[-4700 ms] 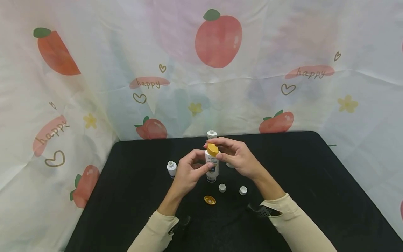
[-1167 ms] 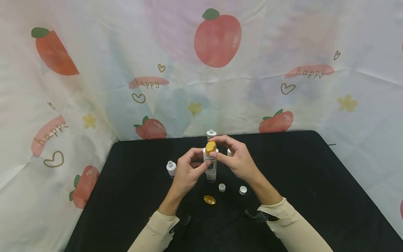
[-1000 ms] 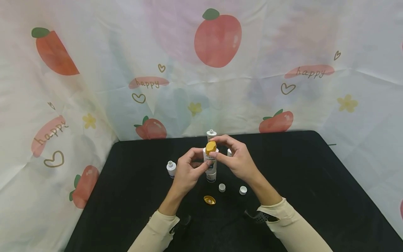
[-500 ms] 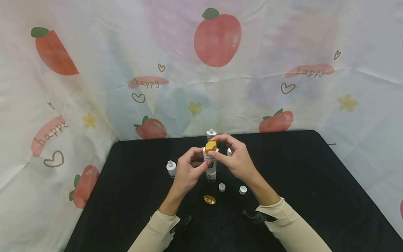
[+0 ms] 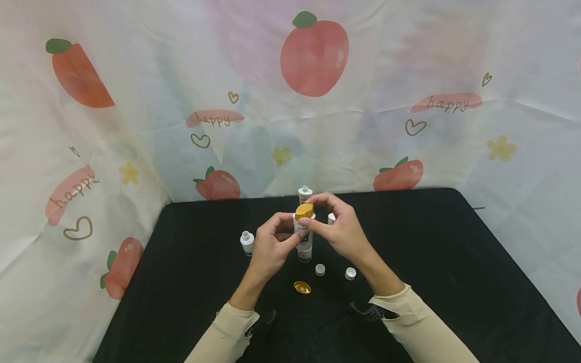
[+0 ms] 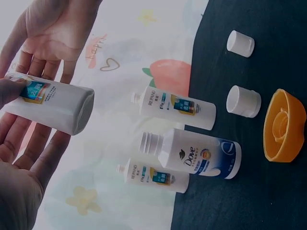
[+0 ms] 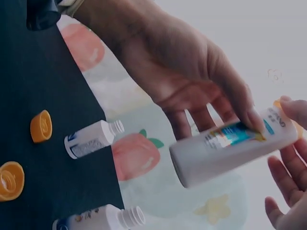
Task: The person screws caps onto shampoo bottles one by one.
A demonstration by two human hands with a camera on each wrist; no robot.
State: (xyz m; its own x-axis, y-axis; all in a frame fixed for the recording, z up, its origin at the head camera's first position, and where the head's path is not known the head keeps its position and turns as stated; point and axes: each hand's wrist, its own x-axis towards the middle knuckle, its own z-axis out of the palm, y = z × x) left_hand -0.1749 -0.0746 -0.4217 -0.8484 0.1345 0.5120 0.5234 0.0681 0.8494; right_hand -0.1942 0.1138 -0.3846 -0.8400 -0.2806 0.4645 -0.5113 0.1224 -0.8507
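Note:
Pinched between my left hand's (image 5: 274, 239) thumb and fingers, a white bottle (image 5: 299, 226) with a blue-and-gold label is held up above the table. In the left wrist view the bottle (image 6: 62, 105) is tilted, its base toward the right. My right hand (image 5: 340, 224) pinches the orange cap (image 5: 304, 210) at the bottle's top. The right wrist view shows the cap mostly covered by fingers, so whether it is fully seated cannot be told. Behind the hands are uncapped REPAND bottles (image 6: 177, 108) and a Dove bottle (image 6: 196, 154).
A loose orange cap (image 5: 302, 288) and two white caps (image 5: 320, 270) lie on the black table (image 5: 445, 272). Another uncapped white bottle (image 5: 247, 243) stands left of my left hand. Two orange caps (image 7: 41, 127) appear in the right wrist view. A patterned curtain (image 5: 317, 141) hangs behind.
The orange cap has turned on the bottle's top under my right hand's fingers. My right hand has shifted slightly up and left; my left hand keeps holding the bottle nearly in place.

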